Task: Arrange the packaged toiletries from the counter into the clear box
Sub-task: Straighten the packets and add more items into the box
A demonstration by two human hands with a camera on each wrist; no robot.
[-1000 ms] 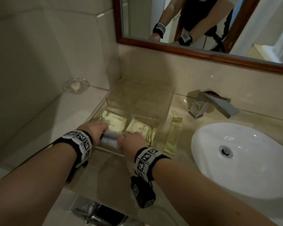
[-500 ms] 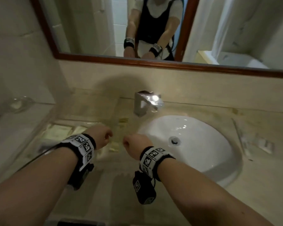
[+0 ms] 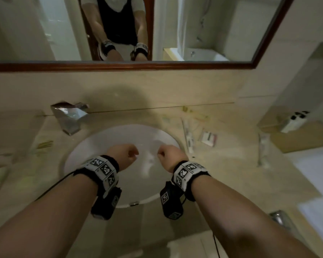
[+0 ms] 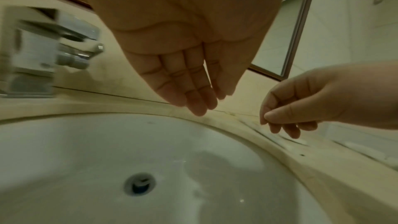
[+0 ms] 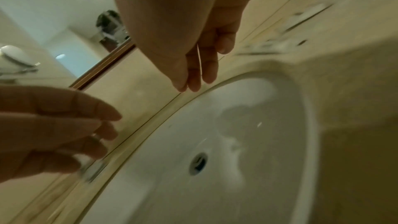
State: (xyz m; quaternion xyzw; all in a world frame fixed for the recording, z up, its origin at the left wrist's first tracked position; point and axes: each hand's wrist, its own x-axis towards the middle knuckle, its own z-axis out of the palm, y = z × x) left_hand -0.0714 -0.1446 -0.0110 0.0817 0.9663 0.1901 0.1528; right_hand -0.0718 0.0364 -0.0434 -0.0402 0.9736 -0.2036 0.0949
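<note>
Toiletries still wait on the right of the basin

Toiletries in packets (image 3: pixel 208 137) lie loose on the worktop (image 3: pixel 231 175) at about two o'clock from the sink (image 3: pixel 101 146): a long thin wrapped item (image 3: pixel 188 140) just beside the basin rim, a small flat packet with a red edge next to it, another long wrapped piece (image 3: pixel 263 148) further out at three o'clock, and some blurred slim ones near the back wall. None of these is in any box, so that part of the job is left to do.

At nine o'clock, past the tap (image 3: pixel 69 116), a few yellowish packets (image 3: pixel 43 145) show in a blur; the clear box cannot be made out there, so what has already been stowed cannot be judged.

Both hands hang over the basin with nothing in them. The left hand (image 3: pixel 122 155) has its fingers (image 4: pixel 189 91) loosely extended downward. The right hand (image 3: pixel 171 153) has its fingers (image 5: pixel 193 74) relaxed and pointing down, thumb lightly touching the forefinger, holding nothing. My reading: the next pick is from the two o'clock group.
</note>
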